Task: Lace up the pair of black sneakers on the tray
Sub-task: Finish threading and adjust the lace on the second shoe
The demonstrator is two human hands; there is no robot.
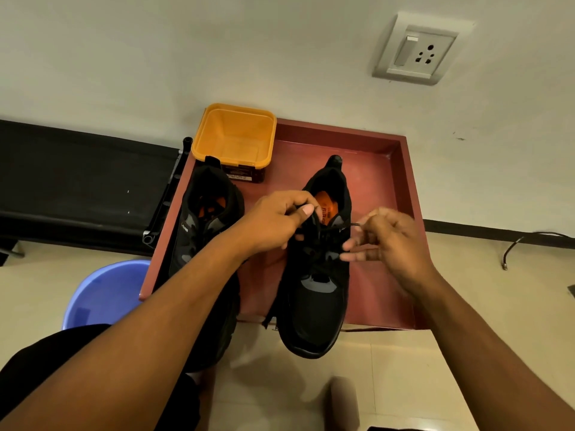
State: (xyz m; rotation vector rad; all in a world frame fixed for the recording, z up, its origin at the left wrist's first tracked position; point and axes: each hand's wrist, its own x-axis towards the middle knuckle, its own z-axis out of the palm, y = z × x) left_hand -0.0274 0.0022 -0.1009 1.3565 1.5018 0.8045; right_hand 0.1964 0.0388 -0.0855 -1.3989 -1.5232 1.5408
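The left forearm (174, 293) hides much of the left sneaker (199, 225); the blurred right hand (389, 241) perhaps pinches a lace end (356, 225).

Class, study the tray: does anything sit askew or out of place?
The right-hand sneaker and left-hand sneaker both poke toes past the tray's near edge; a loose lace end trails over it.

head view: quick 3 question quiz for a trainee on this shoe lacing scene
1. True or false: the yellow tub holds a shoe.
2. The right hand pinches: A) a lace tip B) the tub rim C) a brush.
3. Fill in: the shoe under the hands lies on the red ____.
Key: 1 false; 2 A; 3 tray.
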